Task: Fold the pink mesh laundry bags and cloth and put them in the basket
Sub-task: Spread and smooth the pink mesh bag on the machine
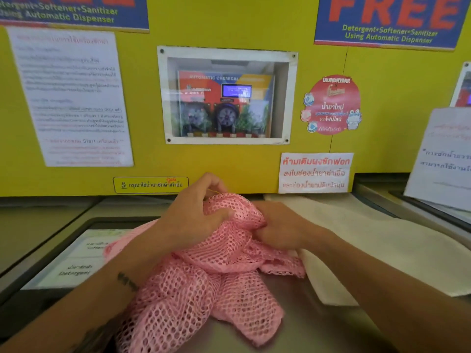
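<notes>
Both forearms reach forward over the metal surface (318, 324), left hand (193, 215) and right hand (283, 226) each in a clenched grip on the bunched top of the pink mesh laundry bag (204, 289), which trails below the grip; white cloth (356, 240) lies just right of it.

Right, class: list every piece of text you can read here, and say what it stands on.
"FREE / Detergent+Softener+Sanitizer / Using Automatic Dispenser": blue poster.
"AUTOMATIC CHEMICAL": dispenser panel behind the window.
"LAUNDRYBAR": round red sticker.
"Detergent": label on the machine top.
Thai text: white warning sign, yellow sticker.
Blurred: white instruction sheet.
</notes>
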### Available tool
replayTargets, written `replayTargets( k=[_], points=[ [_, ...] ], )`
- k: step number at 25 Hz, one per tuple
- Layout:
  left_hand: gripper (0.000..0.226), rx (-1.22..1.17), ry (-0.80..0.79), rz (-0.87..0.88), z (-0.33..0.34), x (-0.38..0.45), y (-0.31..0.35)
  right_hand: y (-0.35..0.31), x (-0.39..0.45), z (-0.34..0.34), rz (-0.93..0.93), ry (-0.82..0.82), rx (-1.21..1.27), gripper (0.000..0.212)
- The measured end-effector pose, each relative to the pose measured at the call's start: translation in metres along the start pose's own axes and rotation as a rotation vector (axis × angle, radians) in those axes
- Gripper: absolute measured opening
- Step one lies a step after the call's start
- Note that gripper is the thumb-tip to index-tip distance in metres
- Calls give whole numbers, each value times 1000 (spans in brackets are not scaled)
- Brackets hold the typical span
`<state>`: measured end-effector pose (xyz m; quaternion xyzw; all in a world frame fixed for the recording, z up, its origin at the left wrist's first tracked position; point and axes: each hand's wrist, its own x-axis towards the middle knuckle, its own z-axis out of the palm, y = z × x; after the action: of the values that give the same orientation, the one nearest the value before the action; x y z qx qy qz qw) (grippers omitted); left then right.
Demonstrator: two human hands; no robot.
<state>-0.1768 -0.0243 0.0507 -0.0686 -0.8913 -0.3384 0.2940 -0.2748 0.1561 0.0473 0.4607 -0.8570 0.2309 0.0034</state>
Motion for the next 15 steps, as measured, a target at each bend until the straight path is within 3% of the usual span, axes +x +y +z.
replayTargets(
  k=[2,4,7,8,9,11,12,13,15],
  points=[
    [29,-43,45,17,-4,1,0,8,6,-20,-19,207,104,11],
    [31,-70,61,22,-3,5,1,21,7,-59,-9,453,141,14],
    [43,82,-27,-37,8,9,-4,58,-13,-108,116,732,-250,35],
    [53,179,-125,-78,12,8,-7,76,-24,-113,228,715,-424,46],
    [64,306,-266,-117,14,7,-11,93,-36,-110,337,598,-563,54],
    [78,570,-522,-163,19,4,-18,126,-61,-85,469,147,-672,64],
    [79,632,-578,-171,20,2,-22,134,-71,-72,468,-48,-624,66],
    [77,632,-593,-175,21,2,-26,138,-79,-64,448,-133,-525,67],
    [64,525,-546,-168,19,3,-25,133,-90,-69,421,-84,-356,59]
  ],
)
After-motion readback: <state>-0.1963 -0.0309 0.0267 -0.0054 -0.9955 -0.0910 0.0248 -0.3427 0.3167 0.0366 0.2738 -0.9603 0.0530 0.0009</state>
